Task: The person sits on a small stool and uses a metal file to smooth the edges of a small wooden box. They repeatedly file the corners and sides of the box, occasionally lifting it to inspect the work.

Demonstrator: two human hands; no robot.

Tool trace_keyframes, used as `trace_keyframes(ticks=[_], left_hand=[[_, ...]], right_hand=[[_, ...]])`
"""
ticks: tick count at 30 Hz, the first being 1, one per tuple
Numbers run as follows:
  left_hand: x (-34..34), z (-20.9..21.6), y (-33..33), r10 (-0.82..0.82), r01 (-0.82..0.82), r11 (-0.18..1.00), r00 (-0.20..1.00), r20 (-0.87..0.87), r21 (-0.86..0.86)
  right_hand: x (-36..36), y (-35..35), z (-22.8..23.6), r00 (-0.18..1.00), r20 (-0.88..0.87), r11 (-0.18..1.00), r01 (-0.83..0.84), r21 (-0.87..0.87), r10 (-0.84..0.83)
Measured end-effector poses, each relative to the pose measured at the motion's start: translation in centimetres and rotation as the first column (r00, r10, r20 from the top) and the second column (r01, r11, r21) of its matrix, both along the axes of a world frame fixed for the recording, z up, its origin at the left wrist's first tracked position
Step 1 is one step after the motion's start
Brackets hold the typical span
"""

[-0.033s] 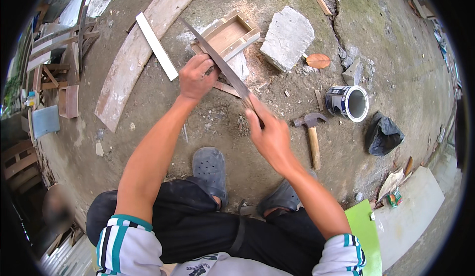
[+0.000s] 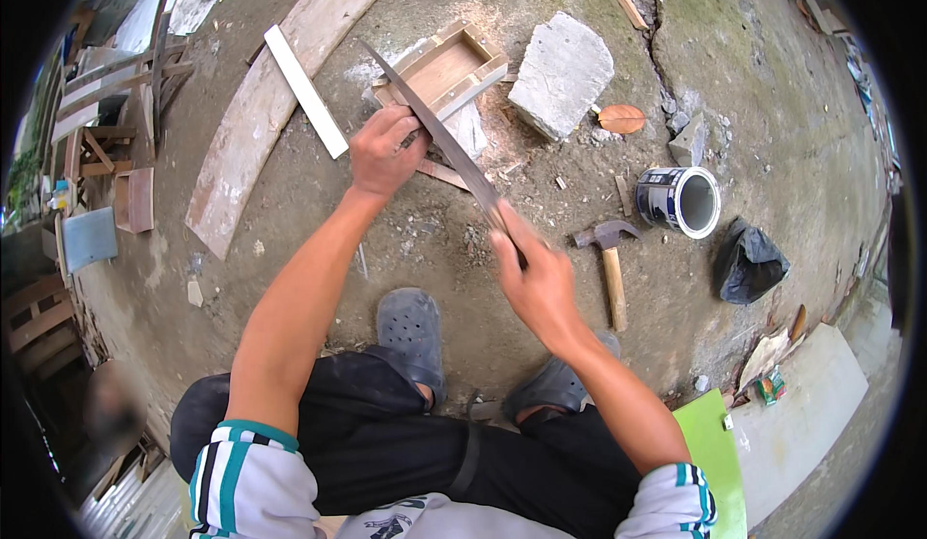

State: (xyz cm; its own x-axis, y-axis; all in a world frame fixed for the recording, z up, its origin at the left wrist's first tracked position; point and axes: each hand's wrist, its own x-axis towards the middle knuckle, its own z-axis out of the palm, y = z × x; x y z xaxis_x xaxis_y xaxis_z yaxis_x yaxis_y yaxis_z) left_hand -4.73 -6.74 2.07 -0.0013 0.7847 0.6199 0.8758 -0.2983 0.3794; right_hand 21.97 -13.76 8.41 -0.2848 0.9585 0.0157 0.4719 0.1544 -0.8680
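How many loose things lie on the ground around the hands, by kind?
Hammer: 1
Open can: 1
Black bag: 1
Stone slab: 1
Wooden tray: 1
White slat: 1
Long plank: 1
Dry leaf: 1
Total: 8

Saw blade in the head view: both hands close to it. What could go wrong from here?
1. The left hand pins a small wood strip right beside the long saw blade; a slip could catch its fingers.
2. The right hand is motion-blurred on the saw's handle end, so its grip cannot be judged and control may be loose.
3. The work lies on rough ground over rubble near a wooden frame, so the strip may shift mid-stroke.
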Motion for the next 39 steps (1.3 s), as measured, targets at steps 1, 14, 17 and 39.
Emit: trace_keyframes(ticks=[1,14,17,39], left_hand=[[-0.1,0.0,0.1,-0.015,0.015,1.0,1.0,0.005,0.005],[0.0,0.1,0.2,-0.028,0.028,0.999,1.0,0.007,0.024],[0.9,0.4,0.5,-0.004,0.004,1.0,0.999,0.033,0.009],[0.2,0.2,0.1,-0.036,0.036,0.999,0.999,0.029,0.023]], right_hand=[[1.0,-0.5,0.1,1.0,0.005,1.0,-0.005,-0.026,0.005],[1.7,-0.1,1.0,0.999,0.018,0.996,-0.05,-0.079,0.052],[-0.3,2.0,0.8,1.0,-0.005,1.0,-0.026,0.005,0.026],[1.7,0.2,1.4,0.988,0.14,0.989,-0.04,-0.139,0.06]])
